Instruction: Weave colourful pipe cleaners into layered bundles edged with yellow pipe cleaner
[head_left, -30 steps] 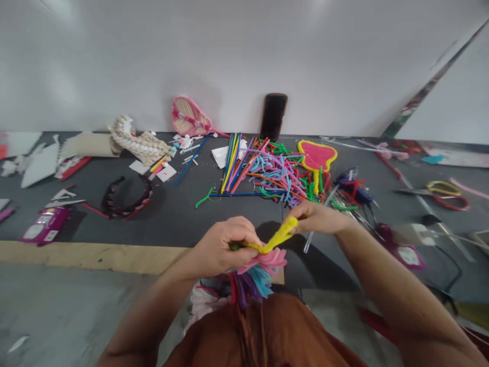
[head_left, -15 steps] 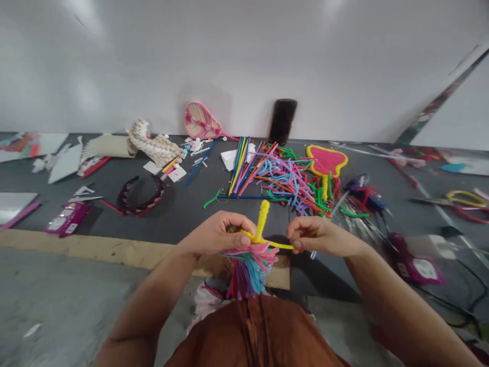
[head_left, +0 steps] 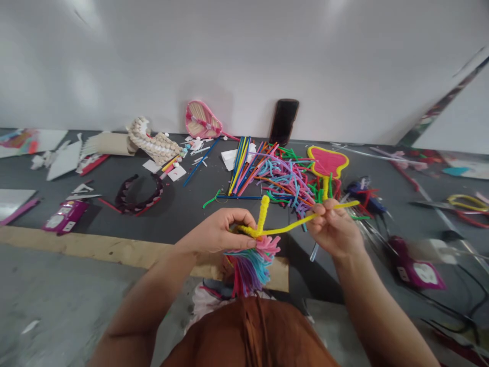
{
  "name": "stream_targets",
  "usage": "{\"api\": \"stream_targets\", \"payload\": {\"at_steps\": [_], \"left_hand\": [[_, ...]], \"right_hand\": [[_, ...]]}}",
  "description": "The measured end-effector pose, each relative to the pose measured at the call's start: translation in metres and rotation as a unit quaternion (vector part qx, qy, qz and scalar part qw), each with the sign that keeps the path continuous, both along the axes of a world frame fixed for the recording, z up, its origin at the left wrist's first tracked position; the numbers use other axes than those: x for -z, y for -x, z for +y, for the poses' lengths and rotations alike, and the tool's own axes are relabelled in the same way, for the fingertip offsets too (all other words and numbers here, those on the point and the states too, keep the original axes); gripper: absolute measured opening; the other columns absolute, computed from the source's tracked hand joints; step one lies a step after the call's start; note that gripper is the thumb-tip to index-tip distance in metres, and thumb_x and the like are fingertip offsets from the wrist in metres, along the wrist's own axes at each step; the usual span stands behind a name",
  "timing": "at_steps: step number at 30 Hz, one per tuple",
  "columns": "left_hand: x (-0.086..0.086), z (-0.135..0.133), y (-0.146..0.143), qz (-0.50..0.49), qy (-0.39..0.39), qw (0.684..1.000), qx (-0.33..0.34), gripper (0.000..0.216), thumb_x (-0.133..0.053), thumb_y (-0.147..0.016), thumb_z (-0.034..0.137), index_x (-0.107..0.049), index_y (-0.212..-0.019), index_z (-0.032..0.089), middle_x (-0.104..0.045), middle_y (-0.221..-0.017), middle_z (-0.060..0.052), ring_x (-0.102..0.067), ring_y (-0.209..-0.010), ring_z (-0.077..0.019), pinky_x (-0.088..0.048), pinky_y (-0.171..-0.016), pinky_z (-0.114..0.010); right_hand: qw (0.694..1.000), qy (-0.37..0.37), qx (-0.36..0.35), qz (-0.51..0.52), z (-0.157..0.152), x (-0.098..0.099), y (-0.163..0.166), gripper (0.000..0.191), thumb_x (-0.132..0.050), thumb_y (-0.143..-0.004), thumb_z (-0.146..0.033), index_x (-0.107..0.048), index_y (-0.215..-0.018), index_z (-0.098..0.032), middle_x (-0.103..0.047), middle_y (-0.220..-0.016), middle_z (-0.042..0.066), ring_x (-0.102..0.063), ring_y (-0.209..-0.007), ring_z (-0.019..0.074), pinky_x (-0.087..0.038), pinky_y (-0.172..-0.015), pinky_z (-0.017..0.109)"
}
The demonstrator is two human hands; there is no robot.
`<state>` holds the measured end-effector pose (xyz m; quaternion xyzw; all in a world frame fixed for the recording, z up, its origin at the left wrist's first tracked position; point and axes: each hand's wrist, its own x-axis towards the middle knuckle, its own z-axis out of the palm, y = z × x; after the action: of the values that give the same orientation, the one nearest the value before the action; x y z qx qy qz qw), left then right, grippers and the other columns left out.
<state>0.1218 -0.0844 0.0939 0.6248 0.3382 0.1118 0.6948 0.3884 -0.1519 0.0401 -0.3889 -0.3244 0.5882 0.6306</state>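
Observation:
My left hand [head_left: 225, 232] is closed around the top of a bundle of pipe cleaners [head_left: 252, 270], whose pink, blue, purple and red ends hang below it. A short, thick yellow stem [head_left: 263, 214] stands up from that bundle beside my thumb. From its base a yellow pipe cleaner [head_left: 292, 226] stretches to the right. My right hand [head_left: 334, 227] pinches this strand between thumb and fingers, and its free end sticks out past them. The part of the bundle inside my left palm is hidden.
Loose coloured pipe cleaners [head_left: 282, 173] lie beyond my hands. A phone [head_left: 283, 121] leans on the wall. Around them are a pink-and-yellow pipe-cleaner shape [head_left: 327, 163], a dark braided headband [head_left: 139, 196], scissors [head_left: 451, 203] and a purple device [head_left: 418, 267] with cables.
My right hand has moved right and slightly up along the yellow pipe cleaner, so a longer stretch shows between the hands. My left hand keeps its grip on the bundle.

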Motion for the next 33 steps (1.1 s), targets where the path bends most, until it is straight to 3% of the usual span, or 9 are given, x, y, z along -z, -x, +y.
{"api": "stream_targets", "payload": {"at_steps": [3, 8, 10, 12, 15, 21, 24, 29, 33], "left_hand": [[0.0, -0.001, -0.003, -0.009, 0.001, 1.0, -0.01, 0.027, -0.076, -0.071, 0.028, -0.064, -0.09, 0.012, -0.067, -0.087, -0.004, -0.062, -0.077, -0.0139, -0.047, -0.068, -0.025], [-0.001, -0.001, -0.007, -0.019, -0.01, 1.0, 0.004, 0.023, -0.075, -0.071, 0.025, -0.064, -0.086, 0.012, -0.066, -0.084, -0.003, -0.061, -0.077, -0.0134, -0.046, -0.069, -0.025], [-0.001, -0.001, -0.009, -0.023, -0.017, 1.0, 0.011, 0.021, -0.075, -0.071, 0.024, -0.063, -0.084, 0.012, -0.065, -0.084, -0.002, -0.06, -0.076, -0.013, -0.045, -0.069, -0.024], [0.0, 0.0, -0.01, -0.024, -0.025, 0.999, 0.017, 0.021, -0.075, -0.071, 0.024, -0.063, -0.083, 0.012, -0.064, -0.082, -0.001, -0.058, -0.074, -0.0119, -0.044, -0.067, -0.023], [0.001, 0.001, -0.011, -0.024, -0.018, 0.999, 0.012, 0.021, -0.074, -0.07, 0.024, -0.062, -0.083, 0.013, -0.062, -0.079, 0.001, -0.055, -0.07, -0.0098, -0.042, -0.063, -0.021], [0.001, -0.001, -0.012, -0.032, -0.008, 0.999, 0.002, 0.02, -0.073, -0.07, 0.023, -0.061, -0.083, 0.014, -0.06, -0.077, 0.003, -0.051, -0.065, -0.0077, -0.039, -0.059, -0.019], [0.002, -0.003, -0.013, -0.034, -0.003, 0.999, -0.007, 0.021, -0.074, -0.068, 0.023, -0.062, -0.083, 0.014, -0.061, -0.078, 0.002, -0.054, -0.068, -0.0087, -0.04, -0.061, -0.019], [0.0, -0.003, -0.01, -0.026, 0.051, 0.998, -0.005, 0.024, -0.075, -0.066, 0.022, -0.066, -0.087, 0.013, -0.066, -0.08, -0.001, -0.056, -0.067, -0.0098, -0.043, -0.062, -0.02], [-0.004, -0.002, -0.007, -0.012, 0.063, 0.998, -0.003, 0.023, -0.075, -0.066, 0.02, -0.068, -0.086, 0.012, -0.069, -0.081, -0.003, -0.058, -0.067, -0.0103, -0.044, -0.063, -0.02]], "right_hand": [[0.999, -0.026, 0.016, -0.026, 0.004, -0.007, 0.009, 0.025, -0.075, -0.071, -0.05, -0.058, -0.078, -0.033, -0.044, -0.063, -0.004, -0.06, -0.072, 0.0167, -0.054, -0.064, 0.033], [0.99, -0.085, -0.048, -0.099, 0.01, -0.021, 0.018, 0.015, -0.063, -0.086, -0.041, -0.057, -0.097, -0.033, -0.053, -0.066, -0.006, -0.048, -0.049, 0.0091, -0.047, -0.052, 0.025], [0.963, -0.11, -0.085, -0.229, 0.012, -0.028, 0.019, 0.011, -0.06, -0.089, -0.035, -0.059, -0.096, -0.027, -0.06, -0.069, -0.002, -0.051, -0.052, 0.0097, -0.045, -0.052, 0.024], [0.908, -0.141, -0.128, -0.372, 0.014, -0.034, 0.021, 0.009, -0.057, -0.09, -0.03, -0.062, -0.09, -0.022, -0.063, -0.074, 0.002, -0.057, -0.062, 0.0118, -0.046, -0.057, 0.023], [0.844, -0.185, -0.169, -0.475, 0.016, -0.038, 0.026, 0.013, -0.051, -0.092, -0.024, -0.062, -0.089, -0.019, -0.065, -0.076, 0.003, -0.06, -0.067, 0.0121, -0.047, -0.061, 0.022], [0.816, -0.249, -0.143, -0.501, 0.019, -0.039, 0.033, 0.009, -0.058, -0.09, -0.022, -0.066, -0.09, -0.018, -0.068, -0.078, 0.003, -0.061, -0.071, 0.0126, -0.047, -0.066, 0.023], [0.827, -0.235, -0.128, -0.495, 0.02, -0.041, 0.031, 0.01, -0.057, -0.09, -0.023, -0.066, -0.087, -0.018, -0.067, -0.075, 0.003, -0.059, -0.067, 0.0122, -0.046, -0.062, 0.022], [0.904, -0.166, -0.087, -0.384, 0.014, -0.043, 0.029, 0.022, -0.059, -0.089, -0.038, -0.064, -0.082, -0.018, -0.064, -0.071, 0.002, -0.057, -0.061, 0.012, -0.045, -0.054, 0.023], [0.874, -0.226, -0.115, -0.414, 0.014, -0.046, 0.032, 0.013, -0.06, -0.089, -0.028, -0.066, -0.084, -0.018, -0.066, -0.072, 0.002, -0.057, -0.061, 0.0117, -0.044, -0.056, 0.023]]}}
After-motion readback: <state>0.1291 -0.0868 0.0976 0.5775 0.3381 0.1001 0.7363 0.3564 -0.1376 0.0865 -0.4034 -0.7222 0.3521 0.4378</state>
